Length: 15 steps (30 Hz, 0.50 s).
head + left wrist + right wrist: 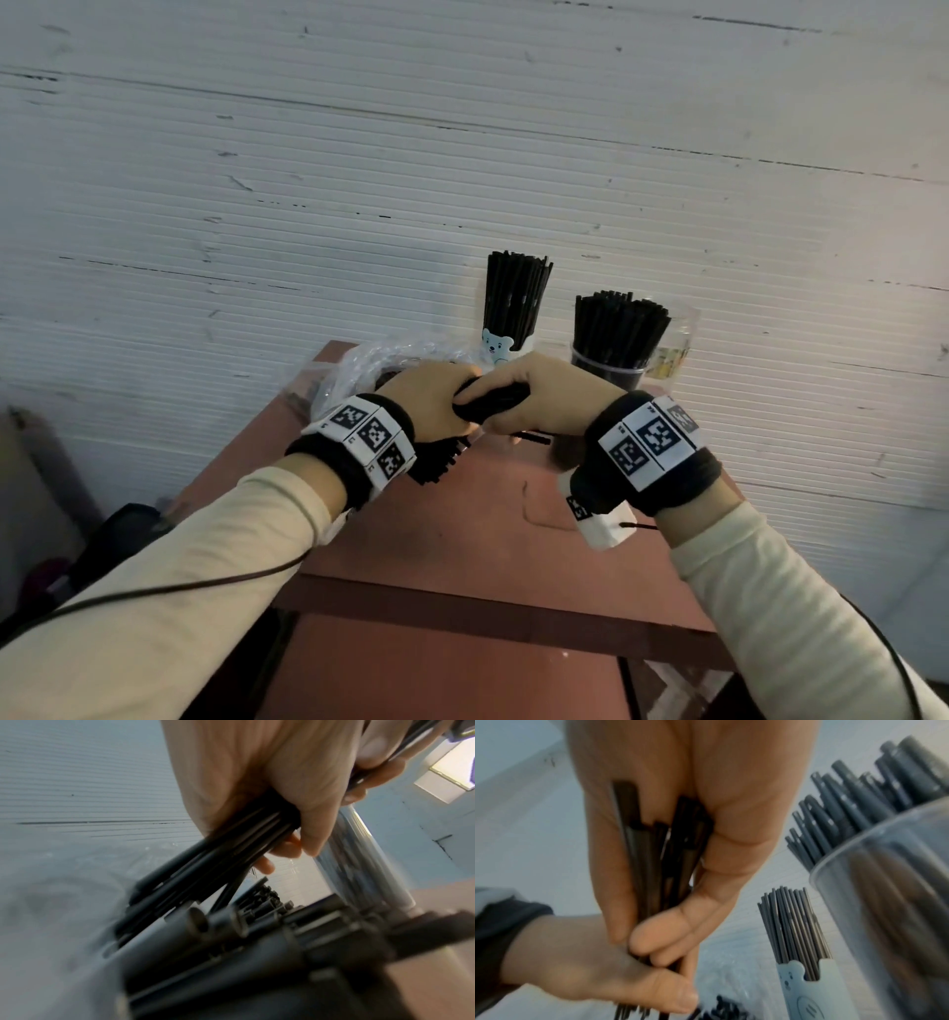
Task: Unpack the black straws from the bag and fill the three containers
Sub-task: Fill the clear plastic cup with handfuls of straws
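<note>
Both hands, L (436,398) & R (539,393), curled round one straw bundle (493,403) over table centre, near the cups; light, slick, springy, likely fans out w/o firm mid-length grip.

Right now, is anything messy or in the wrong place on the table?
Yes, a little. One black straw lies loose on the red table, under the right hand, apart from the bundle both hands grip. The straws standing in the bear cup and the clear cup look tidy.
</note>
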### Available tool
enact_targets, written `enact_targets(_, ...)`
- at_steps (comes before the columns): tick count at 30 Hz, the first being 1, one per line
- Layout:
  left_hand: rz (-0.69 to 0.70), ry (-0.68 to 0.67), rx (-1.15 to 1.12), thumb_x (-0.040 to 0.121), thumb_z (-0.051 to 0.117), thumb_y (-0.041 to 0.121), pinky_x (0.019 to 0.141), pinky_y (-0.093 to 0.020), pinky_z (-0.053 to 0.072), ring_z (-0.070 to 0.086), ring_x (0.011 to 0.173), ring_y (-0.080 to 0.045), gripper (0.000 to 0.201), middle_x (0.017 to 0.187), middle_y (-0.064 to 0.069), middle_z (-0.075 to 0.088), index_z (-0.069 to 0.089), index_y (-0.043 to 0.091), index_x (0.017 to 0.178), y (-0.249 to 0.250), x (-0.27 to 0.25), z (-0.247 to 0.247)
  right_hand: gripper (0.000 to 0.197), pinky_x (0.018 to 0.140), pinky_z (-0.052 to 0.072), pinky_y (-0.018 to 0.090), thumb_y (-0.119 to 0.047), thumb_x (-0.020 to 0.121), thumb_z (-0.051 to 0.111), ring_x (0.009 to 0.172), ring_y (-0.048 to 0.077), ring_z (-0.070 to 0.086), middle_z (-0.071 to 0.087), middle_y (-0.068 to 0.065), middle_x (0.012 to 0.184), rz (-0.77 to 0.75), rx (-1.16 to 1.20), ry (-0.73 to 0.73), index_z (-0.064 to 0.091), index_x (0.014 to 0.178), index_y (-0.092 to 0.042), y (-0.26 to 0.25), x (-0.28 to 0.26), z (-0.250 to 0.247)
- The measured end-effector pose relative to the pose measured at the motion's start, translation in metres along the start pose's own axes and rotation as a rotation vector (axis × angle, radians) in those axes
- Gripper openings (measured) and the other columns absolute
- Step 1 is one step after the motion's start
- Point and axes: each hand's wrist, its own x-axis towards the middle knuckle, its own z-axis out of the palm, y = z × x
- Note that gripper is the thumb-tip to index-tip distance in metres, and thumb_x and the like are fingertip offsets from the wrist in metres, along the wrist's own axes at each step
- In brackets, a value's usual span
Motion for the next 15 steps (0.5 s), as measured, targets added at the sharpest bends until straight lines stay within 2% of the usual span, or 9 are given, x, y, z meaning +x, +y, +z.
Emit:
enact_targets(2,-0.004,0.027,-0.079,0.085,0.061,0.026,0.070,-0.028,0.045,0.064,0.083,-0.020,0.011,0.083,0.005,0.065,0.062,0.022,0.096,0.001,0.001,-0.001,0.045,0.082,0.058,0.036,-0.008,0.082,0.073,0.076,0.014,0.068,0.072,-0.003,0.106,-0.033,0.068,0.027,0.068,0.120,-0.032,-0.001,-0.008,-0.008)
enact_targets(3,-0.003,0.052,-0.114,0.088,0.059,0.027,0.070,-0.028,0.046,0.065,0.082,-0.018,0.012,0.084,0.006,0.067,0.064,0.023,0.098,0.002,0.003,-0.001,0.046,0.084,0.057,0.033,-0.011,0.084,0.072,0.081,0.012,0.068,0.071,-0.005,0.110,-0.052,0.099,0.052,0.065,0.124,-0.032,-0.002,-0.013,-0.013)
enact_targets(5,-0.016,0.126,-0.181,0.089,0.057,0.031,0.064,-0.022,0.042,0.065,0.075,-0.011,0.010,0.075,0.011,0.066,0.065,0.027,0.085,0.006,0.003,-0.005,0.048,0.093,0.051,0.026,-0.024,0.085,0.073,0.096,0.001,0.065,0.068,-0.010,0.115,-0.094,0.091,0.165,0.059,0.130,-0.035,-0.006,-0.023,-0.025)
enact_targets(6,-0.040,0.156,-0.233,0.090,0.057,0.034,0.060,-0.019,0.039,0.064,0.071,-0.008,0.016,0.071,0.011,0.065,0.063,0.028,0.077,0.011,0.004,-0.008,0.049,0.097,0.047,0.024,-0.032,0.084,0.073,0.104,-0.002,0.061,0.065,-0.012,0.116,-0.115,0.077,0.246,0.057,0.131,-0.039,-0.008,-0.027,-0.030)
enact_targets(8,-0.056,0.219,-0.405,0.090,0.061,0.042,0.061,-0.020,0.041,0.062,0.070,-0.005,0.019,0.072,0.010,0.066,0.061,0.030,0.075,0.019,0.010,-0.013,0.051,0.099,0.046,0.024,-0.038,0.084,0.072,0.116,-0.003,0.054,0.060,-0.014,0.119,-0.166,0.094,0.399,0.054,0.131,-0.043,-0.017,-0.034,-0.040)
enact_targets(10,-0.027,0.285,-0.575,0.089,0.063,0.042,0.061,-0.015,0.044,0.061,0.064,0.002,0.020,0.068,0.010,0.066,0.062,0.028,0.075,0.034,0.012,-0.020,0.053,0.097,0.049,0.025,-0.033,0.086,0.071,0.121,-0.001,0.050,0.055,-0.017,0.123,-0.246,0.143,0.515,0.050,0.135,-0.039,-0.029,-0.037,-0.046)
enact_targets(12,0.000,0.293,-0.721,0.090,0.064,0.037,0.052,-0.009,0.040,0.053,0.050,0.004,0.027,0.056,0.012,0.057,0.059,0.021,0.070,0.049,0.014,-0.025,0.058,0.096,0.049,0.023,-0.022,0.089,0.068,0.123,0.002,0.048,0.051,-0.015,0.128,-0.355,0.158,0.622,0.042,0.139,-0.029,-0.040,-0.035,-0.049)
enact_targets(14,-0.003,0.258,-0.853,0.090,0.064,0.033,0.056,-0.015,0.043,0.052,0.051,-0.003,0.031,0.056,0.004,0.054,0.057,0.016,0.066,0.063,0.017,-0.026,0.059,0.098,0.049,0.028,-0.012,0.089,0.065,0.127,0.006,0.046,0.048,-0.007,0.134,-0.454,0.122,0.721,0.039,0.141,-0.018,-0.046,-0.031,-0.052)
enact_targets(15,0.009,0.233,-0.914,0.089,0.065,0.032,0.061,-0.021,0.044,0.052,0.054,-0.008,0.032,0.057,0.000,0.053,0.056,0.018,0.061,0.068,0.017,-0.024,0.058,0.101,0.048,0.033,-0.008,0.088,0.064,0.128,0.008,0.046,0.048,-0.004,0.135,-0.483,0.098,0.751,0.039,0.141,-0.014,-0.046,-0.029,-0.053)
